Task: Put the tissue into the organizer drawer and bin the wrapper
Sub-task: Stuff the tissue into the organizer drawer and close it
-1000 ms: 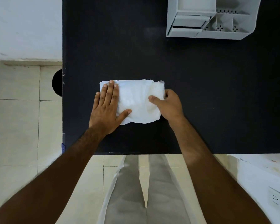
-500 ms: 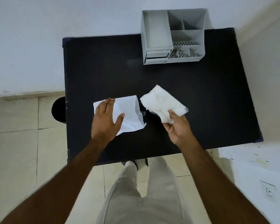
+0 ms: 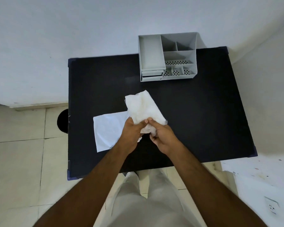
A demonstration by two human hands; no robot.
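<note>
2 hands, my left hand (image 3: 132, 131) and right hand (image 3: 161, 136), now grasp the tissue (image 3: 143, 110) above the table (image 3: 203, 112); left released the wrapper (image 3: 110, 130), which lies flat at left. Drawer (image 3: 152, 74) is far.

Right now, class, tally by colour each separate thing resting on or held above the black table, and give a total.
White: 2, the tissue held by the left hand and right hand, and the flat wrapper lying on the table.
Grey: 1, the organizer at the table's far edge.
Total: 3
</note>
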